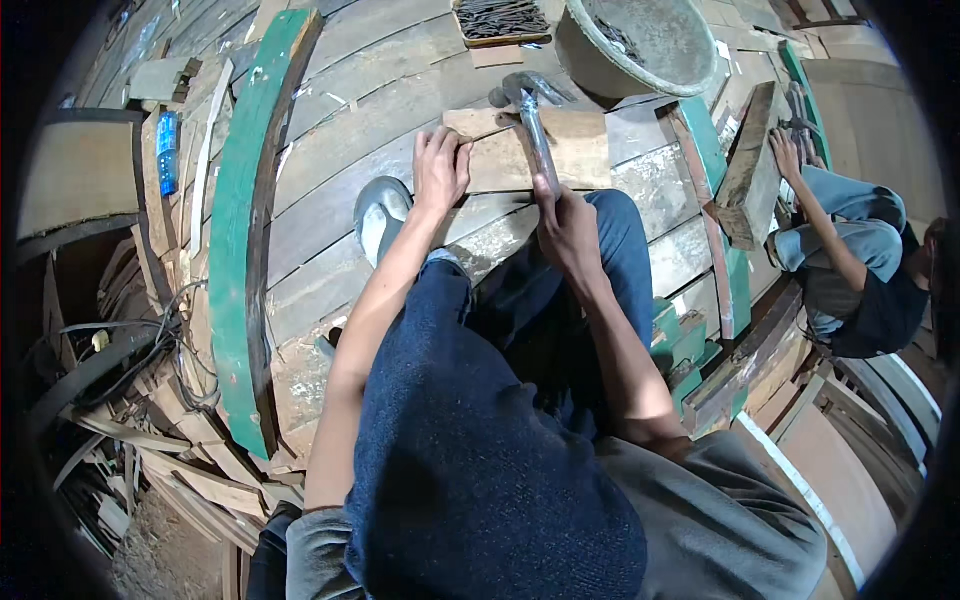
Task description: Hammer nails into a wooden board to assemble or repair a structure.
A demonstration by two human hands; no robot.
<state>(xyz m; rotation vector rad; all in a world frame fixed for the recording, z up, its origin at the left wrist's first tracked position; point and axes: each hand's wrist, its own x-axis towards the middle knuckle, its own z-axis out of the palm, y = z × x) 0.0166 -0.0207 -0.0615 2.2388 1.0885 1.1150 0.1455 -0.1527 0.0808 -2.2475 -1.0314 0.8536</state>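
Note:
A claw hammer point(534, 124) is gripped by its metal handle in my right hand point(570, 229), its head raised or resting over the far part of a flat wooden board point(577, 150); which of the two I cannot tell. Between the thumb and fingers of my left hand point(442, 169) is a thin dark nail point(493, 136), lying nearly level with its far end close to the hammer head. My left hand is at the board's left edge. Beyond the board a shallow tray point(501, 39) holds many dark nails. A grey bucket point(637, 52) with some nails inside stands to its right.
A long green-painted beam point(244, 225) lies at the left, with a blue plastic bottle point(166, 154) beyond it. Cables and scrap wood fill the lower left. At the right, a co-worker crouches with a hand at a thick wooden block point(754, 169). Another green plank point(705, 139) lies between us.

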